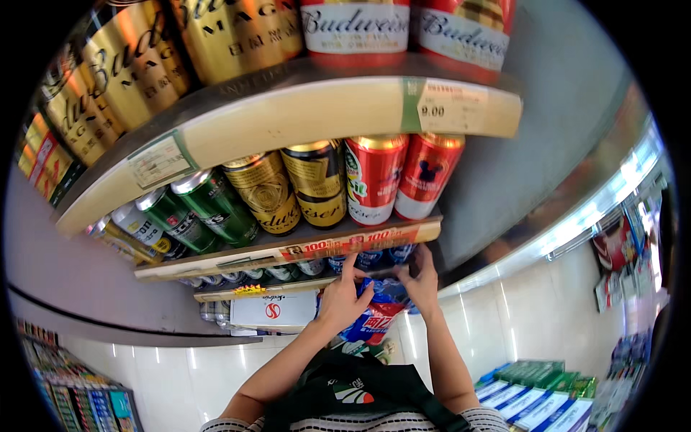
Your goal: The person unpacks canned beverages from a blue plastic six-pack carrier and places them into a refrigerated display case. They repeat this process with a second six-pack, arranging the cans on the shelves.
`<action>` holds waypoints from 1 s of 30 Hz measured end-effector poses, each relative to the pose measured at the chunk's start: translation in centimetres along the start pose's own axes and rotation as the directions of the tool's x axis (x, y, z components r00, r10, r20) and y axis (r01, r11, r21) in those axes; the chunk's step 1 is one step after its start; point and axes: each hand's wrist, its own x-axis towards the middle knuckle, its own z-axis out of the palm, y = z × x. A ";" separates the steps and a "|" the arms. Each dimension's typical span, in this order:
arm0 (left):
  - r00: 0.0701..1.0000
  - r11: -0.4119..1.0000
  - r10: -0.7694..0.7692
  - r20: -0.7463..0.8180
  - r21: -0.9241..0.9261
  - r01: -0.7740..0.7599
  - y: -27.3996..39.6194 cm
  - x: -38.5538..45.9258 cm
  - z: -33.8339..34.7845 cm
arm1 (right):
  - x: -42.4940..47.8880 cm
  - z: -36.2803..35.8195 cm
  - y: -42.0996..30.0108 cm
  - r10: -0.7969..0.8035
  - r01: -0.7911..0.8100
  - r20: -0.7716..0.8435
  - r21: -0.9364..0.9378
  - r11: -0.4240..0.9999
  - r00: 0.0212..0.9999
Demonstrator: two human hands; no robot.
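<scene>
In front of me, at the lower shelf, both hands are around a pack in blue and red printed plastic wrap (pixel 375 318). My left hand (pixel 345 299) pinches the blue upper edge of the wrap between thumb and fingers, its index finger raised toward the shelf rail. To the right, my right hand (pixel 422 283) has bent fingers at the pack's top by the shelf opening; blur hides whether it grips the film. Just behind the fingers, blue cans (pixel 370 260) stand on the lower shelf. What the pack contains is hidden.
Overhead, a curved shelf edge (pixel 302 113) carries large Budweiser cans (pixel 356 29). Below it, red cans (pixel 430 178), gold cans (pixel 316 186) and green cans (pixel 216 208) stand in a row. A white carton (pixel 274 309) sits at the bottom left; stacked cartons (pixel 534 397) stand lower right.
</scene>
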 end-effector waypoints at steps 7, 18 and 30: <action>0.986 0.977 0.071 0.152 -0.211 -0.038 -0.3 -0.8 -2.1 | -9.0 -1.2 -3.6 0.277 -0.258 -0.030 0.275 0.926 0.960; 0.786 0.890 0.338 0.518 -0.446 -0.088 2.8 -5.9 0.4 | -26.1 -0.9 -9.3 0.384 -0.416 -0.212 -0.136 0.899 0.899; 0.464 0.793 0.492 0.736 -0.599 0.110 10.2 -24.6 3.1 | -47.3 -0.3 -19.9 0.104 -0.550 -0.829 -0.265 0.792 0.549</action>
